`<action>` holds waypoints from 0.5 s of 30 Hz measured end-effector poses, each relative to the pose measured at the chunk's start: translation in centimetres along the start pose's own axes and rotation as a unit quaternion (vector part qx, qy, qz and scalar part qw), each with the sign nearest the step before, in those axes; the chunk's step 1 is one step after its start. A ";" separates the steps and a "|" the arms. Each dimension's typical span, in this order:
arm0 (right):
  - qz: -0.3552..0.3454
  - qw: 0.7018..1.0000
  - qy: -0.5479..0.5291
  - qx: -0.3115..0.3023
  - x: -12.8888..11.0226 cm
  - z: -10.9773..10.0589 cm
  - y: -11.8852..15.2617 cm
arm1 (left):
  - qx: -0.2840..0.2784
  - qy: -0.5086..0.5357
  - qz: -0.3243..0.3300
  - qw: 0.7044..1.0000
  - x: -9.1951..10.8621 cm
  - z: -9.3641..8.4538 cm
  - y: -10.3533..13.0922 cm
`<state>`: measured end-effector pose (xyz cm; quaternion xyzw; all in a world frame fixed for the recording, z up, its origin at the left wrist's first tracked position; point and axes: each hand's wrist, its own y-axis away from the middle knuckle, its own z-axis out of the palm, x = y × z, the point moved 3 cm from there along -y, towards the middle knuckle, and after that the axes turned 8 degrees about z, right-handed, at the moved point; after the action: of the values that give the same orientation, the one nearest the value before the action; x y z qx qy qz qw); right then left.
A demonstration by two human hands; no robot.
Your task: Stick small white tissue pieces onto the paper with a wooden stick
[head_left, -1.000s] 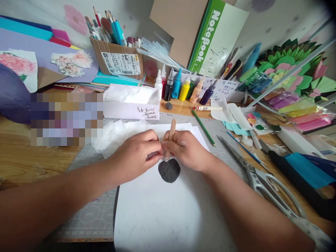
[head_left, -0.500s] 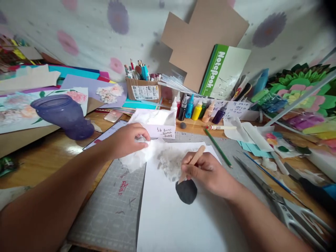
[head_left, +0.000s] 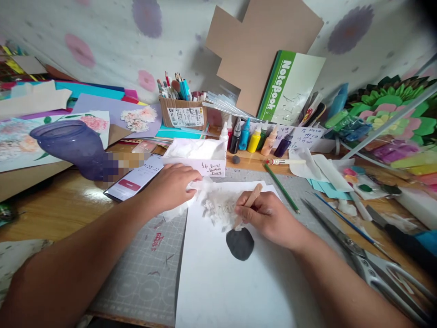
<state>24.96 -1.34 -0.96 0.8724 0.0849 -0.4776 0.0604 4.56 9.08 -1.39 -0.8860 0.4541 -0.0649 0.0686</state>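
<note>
Wooden stick (head_left: pixel 254 194) within right grip (head_left: pixel 268 214)

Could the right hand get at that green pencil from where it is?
Probably yes: the green pencil lies near the right hand, with nothing seen over it or standing between. The hand holds a wooden stick, though, so it might need to put that down first.

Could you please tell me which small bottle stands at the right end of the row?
The dark purple bottle, just right of the peach bottle; all the others stand further left.
</note>
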 end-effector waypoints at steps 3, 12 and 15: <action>-0.003 1.000 -0.005 0.002 0.1 -0.1 0.0 | 0.000 -0.018 0.004 1.000 -0.1 0.3 -0.2; -0.006 1.000 -0.005 0.009 0.2 -0.6 -0.2 | -0.011 0.026 0.012 1.000 -0.8 0.5 -0.6; -0.003 1.000 -0.003 0.010 0.1 -0.6 -0.1 | -0.003 0.024 0.015 1.000 -0.8 0.5 -0.5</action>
<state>25.49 -1.08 -0.78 0.8713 0.0823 -0.4811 0.0509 4.63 10.03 -1.81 -0.8775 0.4688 -0.0841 0.0558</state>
